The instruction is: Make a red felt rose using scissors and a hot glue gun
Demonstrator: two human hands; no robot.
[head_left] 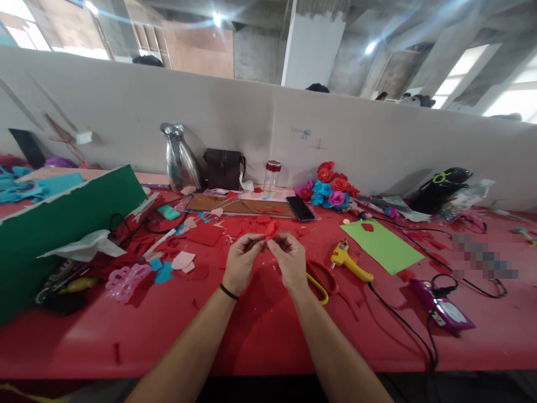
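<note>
Between my two hands, over the middle of the red table (251,341), is a small red paper petal (272,229). My left hand (243,260) pinches its left side, a dark band round the wrist. From the other side my right hand (289,260) grips the petal with thumb and fingers. Just right of that hand lie scissors (321,280) with red and yellow handles, partly hidden by it. Loose red paper pieces (205,234) are scattered behind and left of my hands. A yellow glue gun (350,263) rests farther right.
A green board (71,224) stands at left. Behind are a steel jug (181,159), a brown bag (224,169), a glass jar (272,178), a phone (300,208) and paper flowers (329,187). Green paper (381,246) and a purple power strip (444,308) with cords lie right.
</note>
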